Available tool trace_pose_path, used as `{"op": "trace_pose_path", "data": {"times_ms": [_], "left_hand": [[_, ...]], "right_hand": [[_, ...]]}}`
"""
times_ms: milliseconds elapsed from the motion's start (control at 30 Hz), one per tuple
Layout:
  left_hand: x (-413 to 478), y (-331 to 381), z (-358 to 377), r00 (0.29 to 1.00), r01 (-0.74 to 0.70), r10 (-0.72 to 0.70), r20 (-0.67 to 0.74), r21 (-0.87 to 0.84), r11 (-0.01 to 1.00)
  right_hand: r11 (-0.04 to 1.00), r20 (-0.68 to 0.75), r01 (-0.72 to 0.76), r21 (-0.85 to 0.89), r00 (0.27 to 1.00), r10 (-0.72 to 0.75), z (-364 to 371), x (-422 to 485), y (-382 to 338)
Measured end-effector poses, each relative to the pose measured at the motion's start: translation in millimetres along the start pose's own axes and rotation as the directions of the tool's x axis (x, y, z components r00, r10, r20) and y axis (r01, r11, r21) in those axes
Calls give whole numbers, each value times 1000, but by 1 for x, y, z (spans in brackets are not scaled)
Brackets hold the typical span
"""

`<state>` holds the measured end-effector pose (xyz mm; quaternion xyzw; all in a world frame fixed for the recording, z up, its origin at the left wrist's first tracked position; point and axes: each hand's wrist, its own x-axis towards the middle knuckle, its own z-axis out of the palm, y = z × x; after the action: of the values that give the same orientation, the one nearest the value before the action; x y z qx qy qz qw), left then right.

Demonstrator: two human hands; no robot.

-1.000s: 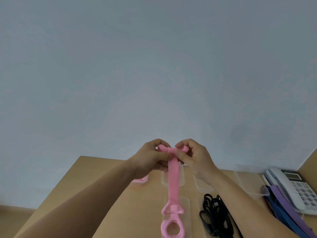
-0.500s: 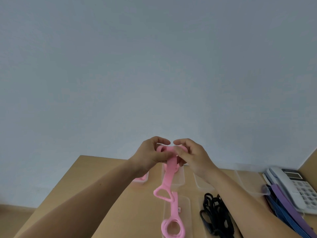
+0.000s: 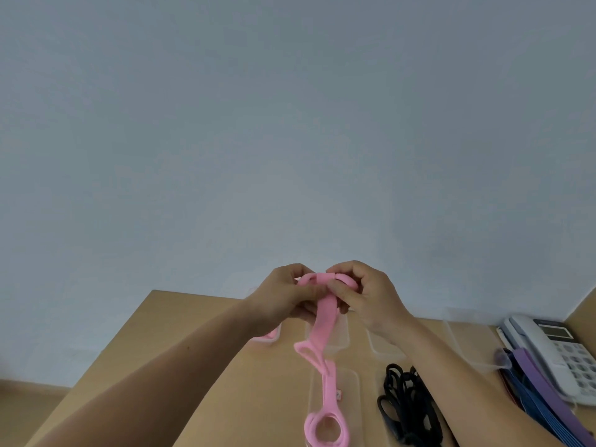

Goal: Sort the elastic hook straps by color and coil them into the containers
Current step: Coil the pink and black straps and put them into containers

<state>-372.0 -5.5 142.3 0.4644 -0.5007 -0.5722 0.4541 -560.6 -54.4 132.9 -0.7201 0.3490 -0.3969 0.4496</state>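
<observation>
Above the wooden table [image 3: 200, 375] I hold a pink elastic strap [image 3: 322, 324]. My left hand [image 3: 283, 298] and my right hand [image 3: 364, 295] both pinch its upper end, which is wound into a small coil between my fingers. The rest of the strap hangs down to a triangular hook. A second pink ring-shaped piece [image 3: 325, 427] lies over a clear container [image 3: 351, 391] beneath. Black straps [image 3: 406, 404] are coiled in the container to its right. Blue and purple straps [image 3: 535, 391] lie at the right edge.
Several clear shallow containers [image 3: 467, 343] stand in a row at the back of the table; the leftmost one [image 3: 271, 335] shows something pink. A white desk telephone [image 3: 558, 350] sits at the far right. A plain grey wall fills the upper view.
The hanging pink strap has been drawn up as more of it is wound at my fingers. Its triangular hook has lifted off the lower ring piece and swung left.
</observation>
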Motion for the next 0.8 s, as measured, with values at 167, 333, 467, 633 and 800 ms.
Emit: {"op": "trace_pose_path", "data": {"times_ms": [167, 333, 467, 633, 800], "left_hand": [[-1, 2, 1, 1000, 17, -16, 14, -88, 996], [0, -2, 5, 996, -56, 49, -71, -98, 994], [2, -6, 6, 990, -105, 95, -105, -95, 990], [1, -5, 8, 983, -159, 155, -101, -36, 987], [0, -4, 5, 997, -66, 63, -48, -44, 997]], "right_hand": [[999, 22, 12, 44, 1000, -13, 3, -3, 4], [991, 55, -56, 124, 997, 49, 2, -7, 4], [970, 31, -125, 209, 992, 121, -2, -5, 2], [938, 51, -197, 285, 980, 191, -2, -2, 2], [972, 31, -120, 201, 993, 116, -6, -4, -1]]}}
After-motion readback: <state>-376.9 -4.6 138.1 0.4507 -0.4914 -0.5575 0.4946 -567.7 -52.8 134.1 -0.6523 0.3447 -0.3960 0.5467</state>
